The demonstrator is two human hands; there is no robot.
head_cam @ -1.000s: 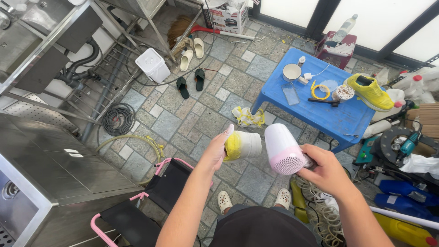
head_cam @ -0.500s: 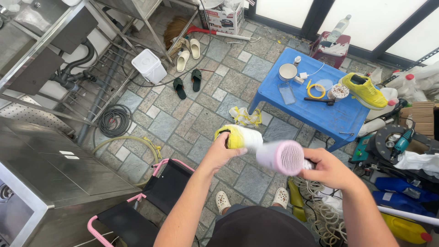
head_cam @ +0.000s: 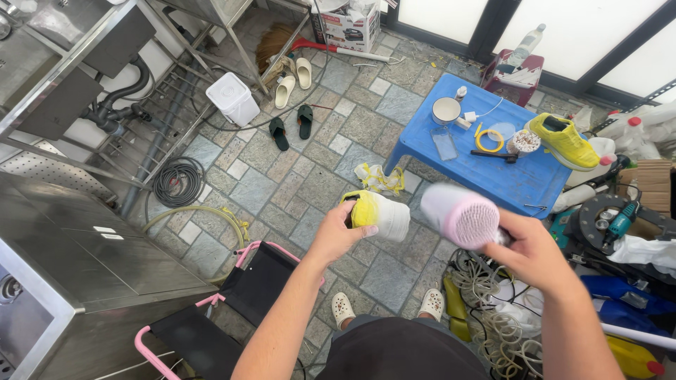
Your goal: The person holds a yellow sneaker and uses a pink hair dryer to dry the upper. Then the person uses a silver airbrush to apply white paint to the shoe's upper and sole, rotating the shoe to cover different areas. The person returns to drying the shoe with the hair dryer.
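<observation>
Hands — left (head_cam: 336,238) grips yellow shoe (head_cam: 377,213), right (head_cam: 531,250) pink dryer (head_cam: 461,213)

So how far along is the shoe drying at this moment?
Looks done: one yellow sneaker sits on the blue plastic table, apart from the hands. In hand: the left hand holds the other yellow-and-white sneaker, while the right hand aims a pink hair dryer toward it. Left: this sneaker has not joined its pair on the table; whether it is dry cannot be told.

Yellow-and-white shoe (head_cam: 377,214), centre frame, lying sideways with its white sole facing right. Pink hair dryer (head_cam: 461,214), just right of it, grilled end toward the camera, blurred.
</observation>
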